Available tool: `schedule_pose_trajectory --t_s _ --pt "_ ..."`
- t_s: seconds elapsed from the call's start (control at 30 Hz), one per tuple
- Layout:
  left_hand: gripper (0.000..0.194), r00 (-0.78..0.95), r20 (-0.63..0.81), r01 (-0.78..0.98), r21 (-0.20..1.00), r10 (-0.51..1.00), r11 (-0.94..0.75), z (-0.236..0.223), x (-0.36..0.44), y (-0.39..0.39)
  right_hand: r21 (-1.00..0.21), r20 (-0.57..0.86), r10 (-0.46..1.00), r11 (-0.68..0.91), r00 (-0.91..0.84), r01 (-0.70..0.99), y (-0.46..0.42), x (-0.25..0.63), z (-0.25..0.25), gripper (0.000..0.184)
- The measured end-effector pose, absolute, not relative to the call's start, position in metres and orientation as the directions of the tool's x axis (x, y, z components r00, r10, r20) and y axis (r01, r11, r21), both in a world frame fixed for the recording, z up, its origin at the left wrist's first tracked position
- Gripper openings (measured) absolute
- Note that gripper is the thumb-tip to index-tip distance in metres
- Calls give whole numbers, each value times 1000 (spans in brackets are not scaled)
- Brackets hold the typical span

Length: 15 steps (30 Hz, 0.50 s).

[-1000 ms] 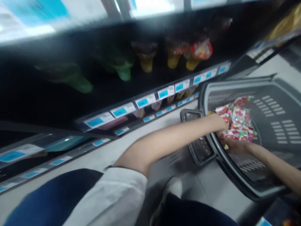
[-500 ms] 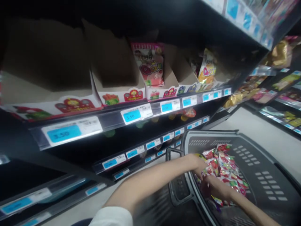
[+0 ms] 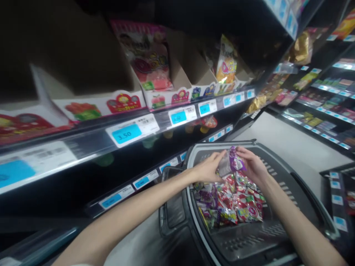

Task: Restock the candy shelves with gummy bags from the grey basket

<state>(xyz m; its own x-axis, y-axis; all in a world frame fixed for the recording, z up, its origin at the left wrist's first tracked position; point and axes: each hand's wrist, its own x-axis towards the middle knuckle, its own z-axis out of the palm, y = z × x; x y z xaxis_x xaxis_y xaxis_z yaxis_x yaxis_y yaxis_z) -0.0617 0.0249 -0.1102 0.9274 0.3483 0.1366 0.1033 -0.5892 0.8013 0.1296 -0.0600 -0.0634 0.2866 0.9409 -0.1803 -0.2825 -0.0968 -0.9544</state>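
Above the grey shopping basket, a purple candy bag is held up between both hands. My left hand pinches its left side, fingers closed on the packet. On its right edge, my right hand grips it with bent fingers. Below them in the basket lies a heap of shiny candy bags, mostly red and white. Purple bags lie at the heap's left side.
A store shelf with price tags runs along the left. Cardboard display boxes stand on it; one holds a pink gummy bag, another an orange one. More stocked shelves stand at the far right, beyond pale floor.
Both hands have risen from inside the basket and now hold the purple bag above the heap. The view has shifted, bringing the basket further left in the picture.
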Motion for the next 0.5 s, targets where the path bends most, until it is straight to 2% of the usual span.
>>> schedule_pose_trajectory --t_s 0.07,0.17,0.27,0.33,0.43,0.5 --pt "109 907 202 60 806 370 -589 -109 -64 24 -918 -173 923 -26 342 -395 -67 121 -71 29" --pt "86 883 280 -14 818 377 -575 -106 -65 22 -894 -165 904 33 396 -447 -77 110 -78 34" --pt "69 846 215 29 896 488 -444 -103 -64 24 -912 -125 897 65 424 -406 -82 100 -72 41" --pt "64 795 114 45 968 596 -245 -100 -63 28 -945 -38 883 120 468 -303 -84 95 -65 46" --pt "69 750 13 -58 997 662 47 -93 -64 32 -970 187 770 244 610 -10 -84 95 -60 45" --pt "72 757 -21 -80 989 654 124 -89 -65 31 -965 258 725 228 639 131 -83 97 -63 39"
